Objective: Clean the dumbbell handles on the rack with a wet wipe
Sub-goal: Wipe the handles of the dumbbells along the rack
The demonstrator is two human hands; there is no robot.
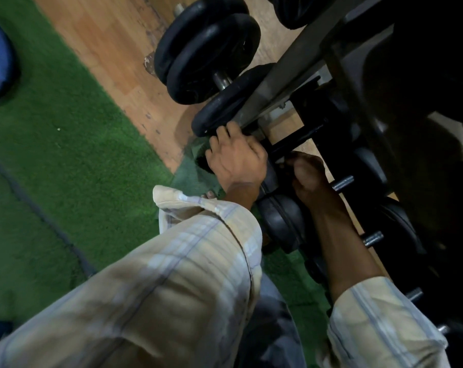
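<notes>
Green artificial turf (65, 144) meets worn wooden flooring (110, 49) beside a dark metal rack (291, 75) loaded with round black dumbbells. Down on the lowest tier, the left hand (235, 158) curls its fingers over the rim of a black plate (219, 110). The right hand (308, 173) sits low on a black dumbbell handle (294, 140), fingers bunched around it, and a small pale scrap shows at the fingertips; whether that is the wet wipe cannot be told through the blur. Threaded steel bar ends (342, 183) poke out nearby. Checked cream sleeves (188, 274) cover both forearms.
</notes>
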